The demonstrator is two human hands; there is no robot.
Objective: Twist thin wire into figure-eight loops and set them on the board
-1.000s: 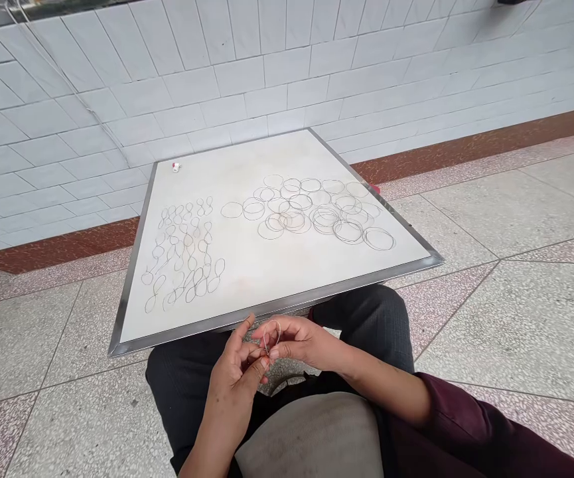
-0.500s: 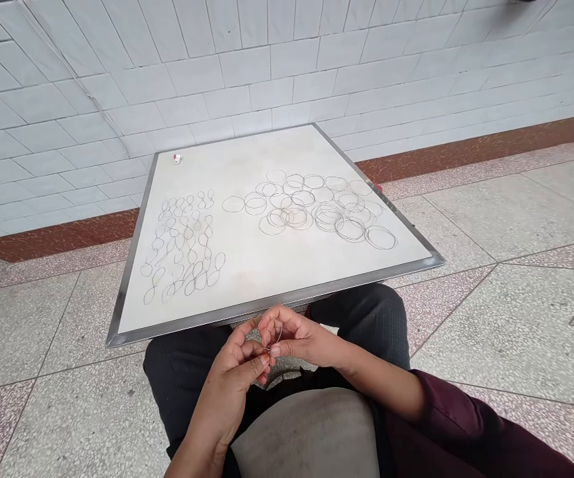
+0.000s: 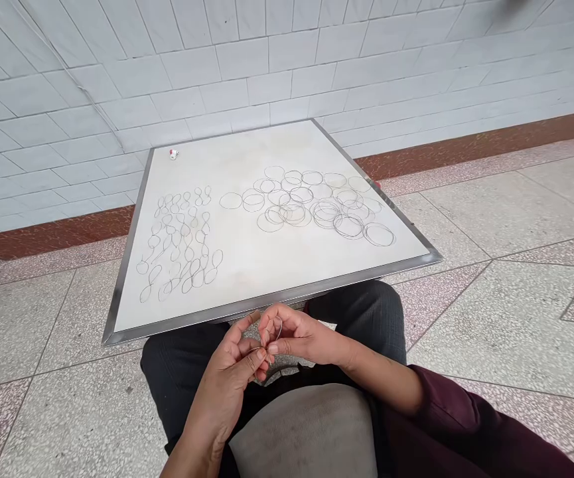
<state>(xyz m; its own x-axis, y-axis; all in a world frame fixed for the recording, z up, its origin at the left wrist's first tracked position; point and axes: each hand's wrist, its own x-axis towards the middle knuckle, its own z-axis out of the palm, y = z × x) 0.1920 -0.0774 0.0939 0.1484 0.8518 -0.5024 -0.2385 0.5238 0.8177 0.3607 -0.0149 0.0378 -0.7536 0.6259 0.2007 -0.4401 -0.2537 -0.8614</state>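
Note:
Close together above my lap, just past the table's near edge, my left hand (image 3: 234, 362) and my right hand (image 3: 304, 336) pinch one thin wire loop (image 3: 280, 325). Part of the loop rises in an arc beside my right fingers; the rest is hidden among the fingertips. My left thumb presses against the forefinger where the wire crosses. On the white table (image 3: 237, 292), at the left, lie rows of wires twisted into figure-eight shapes (image 3: 202, 272). Toward the right, several plain round wire rings (image 3: 379, 234) lie spread and overlapping.
A metal strip (image 3: 287, 295) edges the table. At its far left corner sits a small white and red item (image 3: 174, 154). Behind stands a white tiled wall (image 3: 241, 63) with a cable (image 3: 80, 86). The floor (image 3: 505, 318) is speckled stone.
My fingers have shifted slightly at the wire, and more of the loop's arc shows beside my right fingers. The whole view has moved a little. Wires on the table lie as before.

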